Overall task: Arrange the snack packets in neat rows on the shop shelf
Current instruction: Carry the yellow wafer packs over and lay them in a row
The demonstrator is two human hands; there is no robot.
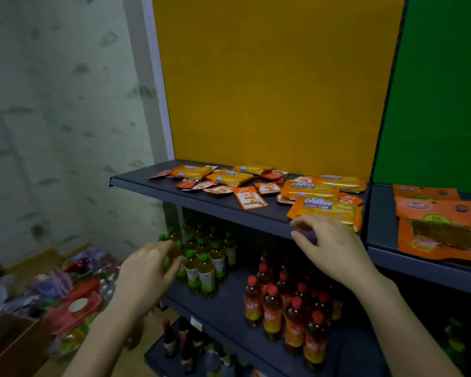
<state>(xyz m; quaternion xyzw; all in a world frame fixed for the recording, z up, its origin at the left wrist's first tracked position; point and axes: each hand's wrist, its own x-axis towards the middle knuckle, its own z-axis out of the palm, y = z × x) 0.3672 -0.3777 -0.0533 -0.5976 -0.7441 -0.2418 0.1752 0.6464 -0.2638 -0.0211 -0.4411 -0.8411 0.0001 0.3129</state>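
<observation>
1. The nearest cheese wafer pack [327, 210] lies flat at the front edge of the shelf [201, 202], long axis running left-right.
2. The right hand [329, 246] is right on it, fingers spread and curled, fingertips touching its near edge, nothing clamped yet.
3. The left hand [150, 270] hangs lower, loosely curled and empty, well apart.
4. Behind, other wafer packs and small sachets [249, 197] lie scattered, no rows.
5. Below, bottles [272, 308] stand on the lower shelf.
</observation>
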